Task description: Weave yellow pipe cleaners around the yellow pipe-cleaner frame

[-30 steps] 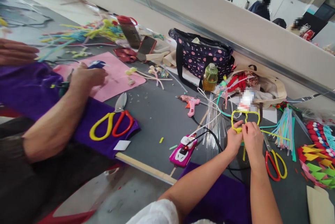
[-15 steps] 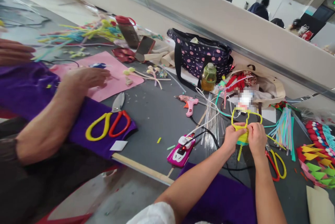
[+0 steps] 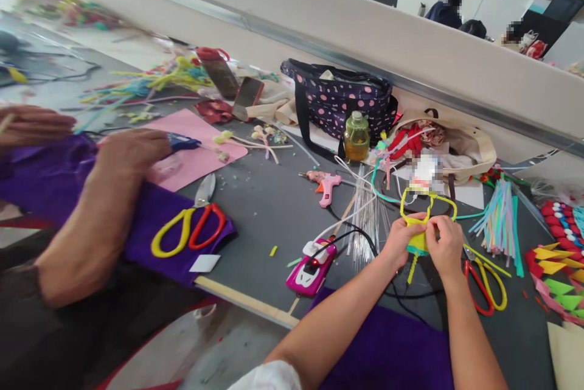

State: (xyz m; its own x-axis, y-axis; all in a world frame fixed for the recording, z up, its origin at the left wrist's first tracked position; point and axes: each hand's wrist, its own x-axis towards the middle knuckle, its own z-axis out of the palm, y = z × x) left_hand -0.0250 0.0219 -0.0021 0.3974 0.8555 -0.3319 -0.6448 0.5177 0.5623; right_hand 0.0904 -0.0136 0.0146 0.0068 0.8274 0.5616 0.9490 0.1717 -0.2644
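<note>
Between my two hands is a yellow pipe-cleaner piece [image 3: 418, 235] with two loops on top, a teal band low down and a short stem hanging below. My left hand [image 3: 403, 238] pinches it from the left, thumb across its front. My right hand [image 3: 444, 241] has its thumb and index finger closed at its right edge. To the right of my right wrist lie scissors [image 3: 485, 285] with red and yellow handles. Left of my hands a bundle of thin clear wires [image 3: 365, 213] rests on the grey table.
A pink glue gun [image 3: 325, 187] and a magenta power strip [image 3: 312, 268] with cables lie to the left. Behind stand a jar [image 3: 356, 136] and a patterned bag [image 3: 337, 98]. Pastel pipe cleaners [image 3: 499, 216] are at right. A co-worker's arm [image 3: 104, 195] works beside large scissors [image 3: 194, 219].
My right hand's fingers have shifted slightly on the yellow piece, which stays in my hands. The co-worker's hand has drawn back a little to the left. The view has shifted slightly.
</note>
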